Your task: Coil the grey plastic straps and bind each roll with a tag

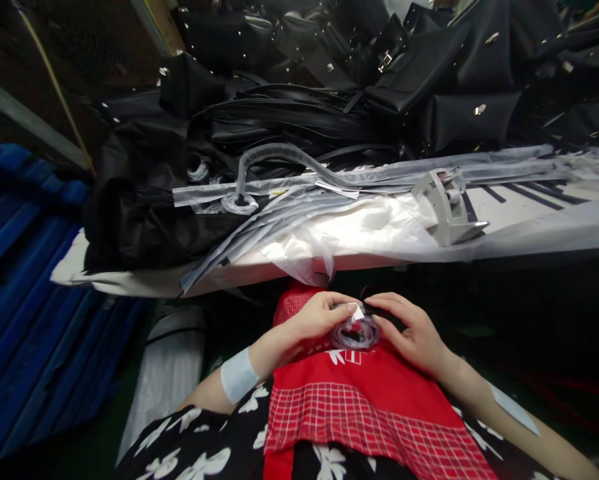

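A small coil of plastic-wrapped strap lies against the red apron at my lap. My left hand grips its left side, thumb and fingers closed near a small white piece of paper or tape. On the other side my right hand has its thumb and fingers bent around the coil's right edge. A dark end, perhaps of the strap, shows by the right fingertips; its exact shape is hard to make out. On the table, a similar coil sits with a long plastic-sleeved strap arching out of it.
A grey tape dispenser stands near the table's edge, right of crumpled white plastic. Plastic-sleeved strips overhang the front. Black bags are piled behind. Blue slats and a wrapped roll stand at left.
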A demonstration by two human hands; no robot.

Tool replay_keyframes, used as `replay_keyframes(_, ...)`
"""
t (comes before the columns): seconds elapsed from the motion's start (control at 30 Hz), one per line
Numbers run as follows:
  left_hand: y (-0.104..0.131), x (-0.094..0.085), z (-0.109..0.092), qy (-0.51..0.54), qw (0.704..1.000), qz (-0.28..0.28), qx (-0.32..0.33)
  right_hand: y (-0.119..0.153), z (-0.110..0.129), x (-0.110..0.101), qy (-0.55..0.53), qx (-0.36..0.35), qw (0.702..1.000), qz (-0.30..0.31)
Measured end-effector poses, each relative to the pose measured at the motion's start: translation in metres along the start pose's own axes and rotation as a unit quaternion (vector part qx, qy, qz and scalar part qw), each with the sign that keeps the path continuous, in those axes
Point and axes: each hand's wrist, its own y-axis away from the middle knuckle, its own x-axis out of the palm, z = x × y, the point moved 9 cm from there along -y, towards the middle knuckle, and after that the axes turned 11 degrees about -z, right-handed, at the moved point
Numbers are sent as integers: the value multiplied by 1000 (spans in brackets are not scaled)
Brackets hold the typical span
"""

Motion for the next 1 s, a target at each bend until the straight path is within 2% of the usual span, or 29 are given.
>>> replay_keyframes(0.1,-1,1,-9,1,999,9,33,-3,0,1,28,-18,999,-11)
replay_keyframes(0.3,-1,5,-18,-14,997,24,67,-13,22,0,166,-130,977,14)
replay_keyframes(0.37,-4,4,-19,-20,997,15,77,-23,22,-10,201,-154,967,3)
replay_keyframes(0.43,-8,-1,-20,-20,996,-14,84,-42,14,-35,211,-158,962,-71)
replay_keyframes(0.5,-13,-5,-21,-9,996,-42,78,-67,-3,-70,208,-136,951,-181)
replay_keyframes(0.57,-15,-9,-21,10,996,-62,66,-94,-30,-98,206,-84,941,-253)
replay_keyframes(0.67,-14,-17,-23,20,994,-82,62,-128,-74,-121,222,10,936,-272)
replay_keyframes(0.73,-14,-24,-22,8,993,-94,66,-140,-97,-140,242,51,924,-293)
replay_keyframes(0.87,-16,-41,-12,-19,991,-110,75,-134,-146,-201,288,154,875,-358)
replay_keyframes(0.93,-19,-46,-8,-23,991,-112,75,-122,-178,-227,284,229,862,-353)
replay_keyframes(1.0,-21,-46,-5,-26,991,-107,70,-108,-211,-238,253,294,865,-319)
